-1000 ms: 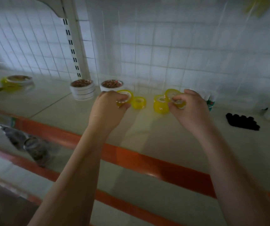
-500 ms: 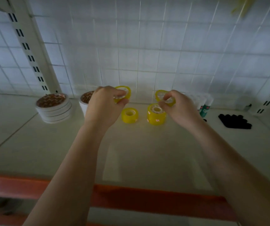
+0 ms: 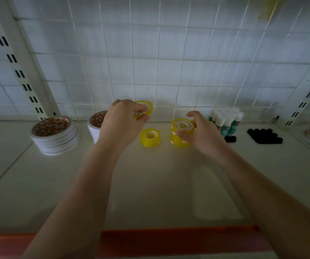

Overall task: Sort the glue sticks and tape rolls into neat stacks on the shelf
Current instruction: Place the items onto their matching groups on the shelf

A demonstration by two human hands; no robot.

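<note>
Pale shelf (image 3: 150,184) (orange edge), wire-grid back, left hand (image 3: 120,124) and right hand (image 3: 202,135) each pinching yellow tape.

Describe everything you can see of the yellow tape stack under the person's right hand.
The yellow tape stack stands upright on the pale shelf, right of a single yellow roll. It looks like translucent yellow plastic tape, with small pale printed marks on its side and a whitish core on top. How many rolls it holds is unclear. The right hand grips its top roll, fingers curled round it.

White wire grid (image 3: 150,58) backs the orange-edged board (image 3: 178,238).
</note>
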